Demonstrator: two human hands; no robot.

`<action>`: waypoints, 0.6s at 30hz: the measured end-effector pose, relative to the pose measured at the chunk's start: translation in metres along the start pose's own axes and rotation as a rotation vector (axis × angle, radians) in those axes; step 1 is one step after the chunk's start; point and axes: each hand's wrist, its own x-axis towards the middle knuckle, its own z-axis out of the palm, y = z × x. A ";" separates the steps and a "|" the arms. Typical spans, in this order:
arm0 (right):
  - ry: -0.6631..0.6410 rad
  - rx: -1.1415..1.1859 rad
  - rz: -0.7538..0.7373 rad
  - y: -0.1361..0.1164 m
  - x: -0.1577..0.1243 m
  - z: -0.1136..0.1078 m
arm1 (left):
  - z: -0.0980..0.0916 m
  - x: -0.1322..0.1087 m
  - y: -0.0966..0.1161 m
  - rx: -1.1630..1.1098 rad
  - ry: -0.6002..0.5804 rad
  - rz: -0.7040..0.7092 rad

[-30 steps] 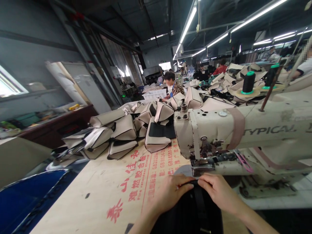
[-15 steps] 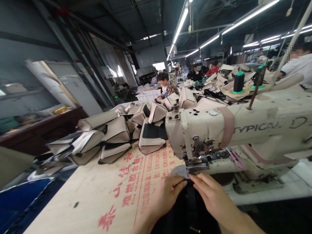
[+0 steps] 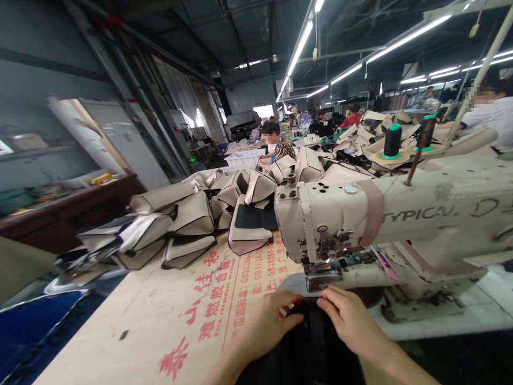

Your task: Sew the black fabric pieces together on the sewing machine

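My left hand (image 3: 266,326) and my right hand (image 3: 350,323) both pinch the top edge of a black fabric piece (image 3: 310,347) with a strap down its middle. They hold it just in front of the presser foot (image 3: 320,275) of a cream sewing machine (image 3: 401,216) marked TYPICAL. A grey fabric edge (image 3: 292,283) lies under the foot. The fingertips of both hands nearly meet at the strap.
A heap of beige and black sewn covers (image 3: 192,219) lies at the back of the printed brown table top (image 3: 172,315). Black thread cones (image 3: 391,141) stand behind the machine. Other people sit at benches farther back (image 3: 276,141). Blue material (image 3: 36,326) hangs at the left.
Both hands drew back a little toward me with the black piece. The camera shifted slightly, so the machine sits a bit lower and to the left than a second ago.
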 end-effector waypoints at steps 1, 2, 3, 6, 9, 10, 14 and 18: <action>0.004 -0.007 -0.002 0.000 -0.001 0.001 | -0.002 -0.004 0.000 0.025 -0.014 -0.033; 0.007 -0.013 -0.004 0.000 -0.002 0.002 | -0.004 -0.008 0.000 0.049 -0.025 -0.054; 0.004 -0.018 -0.006 0.000 -0.002 0.002 | -0.006 -0.011 0.001 0.068 -0.037 -0.053; -0.007 -0.014 0.007 0.002 -0.002 0.003 | -0.017 -0.013 0.006 0.080 -0.131 0.055; -0.024 0.033 0.042 0.005 0.002 0.000 | -0.027 -0.008 0.004 0.062 -0.256 0.098; -0.026 0.052 0.053 0.007 0.004 0.000 | -0.028 -0.007 0.001 0.065 -0.269 0.079; -0.050 0.145 0.108 0.014 0.012 0.004 | -0.021 0.002 -0.018 0.118 -0.183 0.004; -0.028 0.277 0.207 0.017 0.015 0.030 | -0.033 0.029 -0.028 0.234 -0.151 0.003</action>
